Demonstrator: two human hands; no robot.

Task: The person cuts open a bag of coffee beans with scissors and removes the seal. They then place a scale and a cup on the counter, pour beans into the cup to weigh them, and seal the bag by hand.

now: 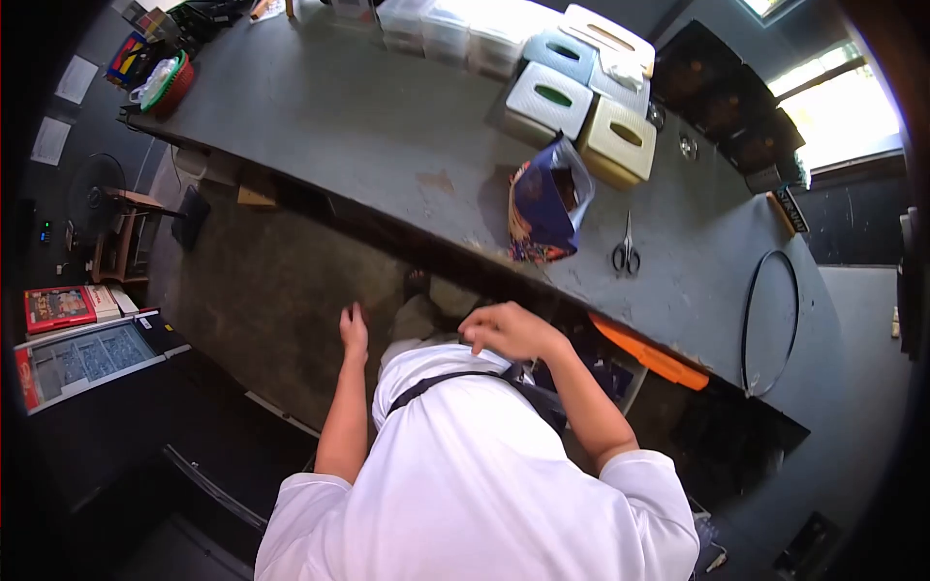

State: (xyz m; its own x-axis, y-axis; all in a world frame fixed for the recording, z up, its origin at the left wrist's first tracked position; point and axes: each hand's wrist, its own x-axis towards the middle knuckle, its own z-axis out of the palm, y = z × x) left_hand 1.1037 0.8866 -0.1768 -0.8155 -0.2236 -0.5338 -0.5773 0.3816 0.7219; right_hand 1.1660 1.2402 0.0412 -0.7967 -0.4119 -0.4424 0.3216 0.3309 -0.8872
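Observation:
My left hand [356, 333] hangs over the floor to the left of my legs. Its fingers point away from me, a little apart, and nothing shows in them. In front of my waist, close to the table's near edge, my right hand [511, 331] is loosely bent with thumb and fingers apart, and I see nothing held. Beyond it, a dark blue printed pouch [542, 208] stands on the grey table [368, 136] with its top open. Black-handled scissors [627, 254] lie to the pouch's right.
Several tissue boxes [550, 102] and clear plastic containers [448, 37] stand along the table's back. A black hoop [746, 324] lies at its right end. An orange object [647, 351] juts out below the near edge. A red-green basket [172, 89] sits at the far left corner.

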